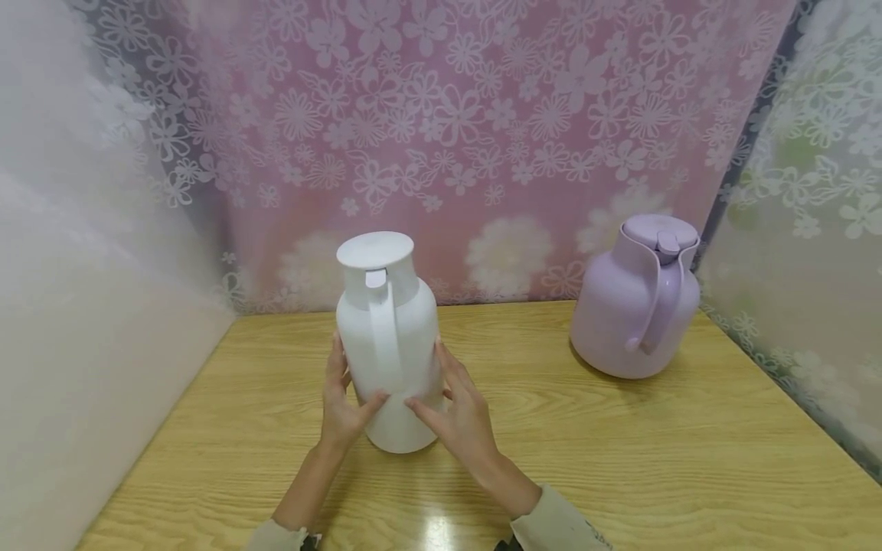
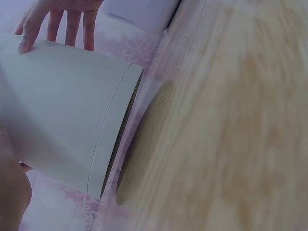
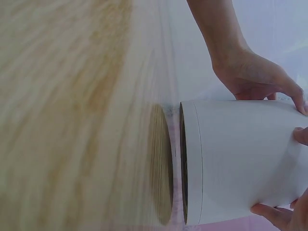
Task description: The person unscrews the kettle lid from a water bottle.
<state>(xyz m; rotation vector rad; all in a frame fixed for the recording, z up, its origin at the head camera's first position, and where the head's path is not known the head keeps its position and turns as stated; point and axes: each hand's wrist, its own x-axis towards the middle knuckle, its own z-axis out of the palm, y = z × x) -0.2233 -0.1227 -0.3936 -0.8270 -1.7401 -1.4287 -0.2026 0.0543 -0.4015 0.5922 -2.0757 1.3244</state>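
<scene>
A white thermos jug (image 1: 403, 360) with a flat round lid stands upright between both hands, its handle facing me. Its base hangs a little above the table, with a gap and a shadow under it in both wrist views. My left hand (image 1: 344, 409) grips the jug's left side, thumb across the front. From the right, my right hand (image 1: 465, 413) holds it at about the same height, its thumb near the left one below the handle. In the left wrist view the fingers of the right hand (image 2: 72, 24) spread along the jug's far side.
A lilac thermos jug (image 1: 620, 314) stands at the back right of the wooden table (image 1: 551, 459), handle toward me. Behind the table hangs a pink flowered curtain (image 1: 427, 153). Pale translucent sheets close off the left (image 1: 103, 268) and right (image 1: 813, 268) sides.
</scene>
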